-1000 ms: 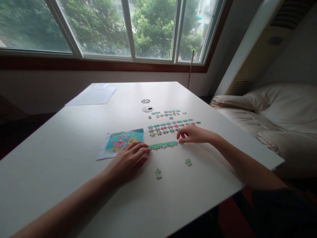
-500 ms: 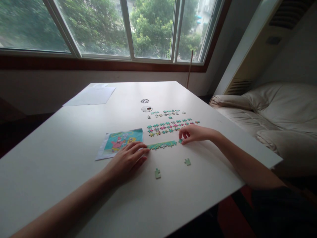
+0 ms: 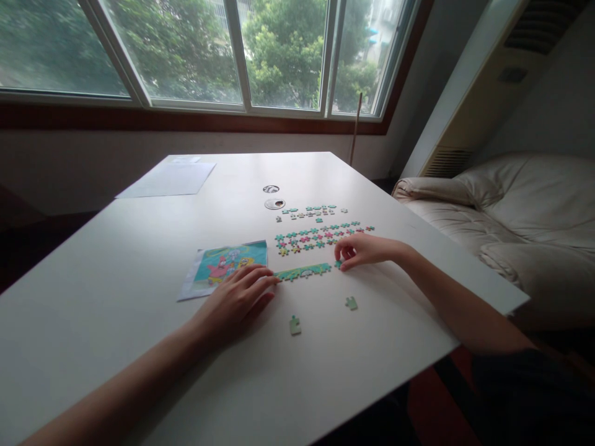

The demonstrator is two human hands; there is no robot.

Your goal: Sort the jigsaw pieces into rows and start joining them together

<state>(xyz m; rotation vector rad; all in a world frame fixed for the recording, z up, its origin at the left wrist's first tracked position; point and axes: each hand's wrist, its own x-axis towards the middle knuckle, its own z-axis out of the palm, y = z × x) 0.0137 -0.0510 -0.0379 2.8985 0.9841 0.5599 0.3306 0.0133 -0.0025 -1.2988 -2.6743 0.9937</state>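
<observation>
A joined strip of green jigsaw puzzle pieces point(image 3: 304, 272) lies on the white table. At its left end rests my left hand point(image 3: 246, 291), fingers stretched out, fingertips touching the strip and the palm partly over a cartoon picture sheet point(image 3: 216, 266). Just beyond the strip's right end, my right hand point(image 3: 351, 251) pinches a small green puzzle piece point(image 3: 338, 264) at the table surface, a little apart from the strip. Two loose pale green puzzle pieces, one point(image 3: 295, 325) nearer me and another point(image 3: 351, 303) to the right, lie in front.
Behind the strip, loose puzzle pieces point(image 3: 316, 237) lie in several rows. Two round holes with metallic rims, the nearer one point(image 3: 274, 204) partly covered, sit farther back. A white sheet point(image 3: 167, 179) is at the far left, a cream sofa point(image 3: 511, 210) to the right.
Almost nothing differs. Both hands keep their places, and the whole view has shifted very slightly.
</observation>
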